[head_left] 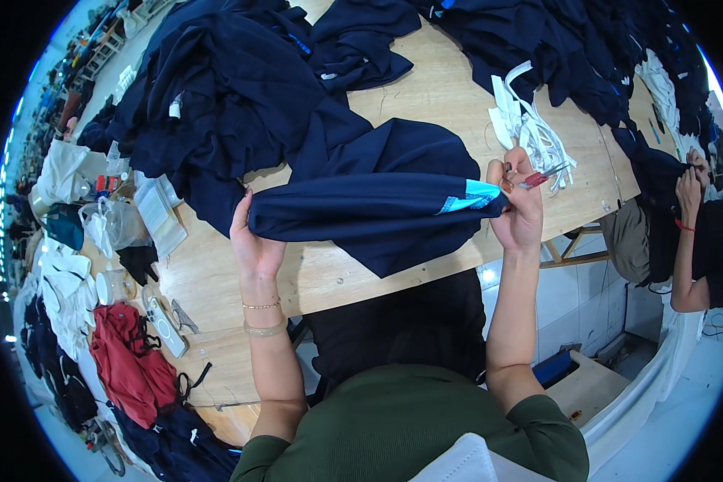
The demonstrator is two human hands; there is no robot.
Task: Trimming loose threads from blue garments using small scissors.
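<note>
Navy garment (377,210), folded into a long band and held above the near edge of the wooden table (329,273); its long axis runs nearly level from left to right, the end with a turquoise panel (470,197) pointing right. Left hand (253,245) closed on the band's left end. Right hand (518,201) pinches the turquoise end and also grips small red-handled snips (542,177) (blades pointing right). Behind: heaps of dark garments (225,88) and a bundle of white strips (530,120). Pale tiled floor (586,297) beneath; another person's hand (689,189) at far right.
</note>
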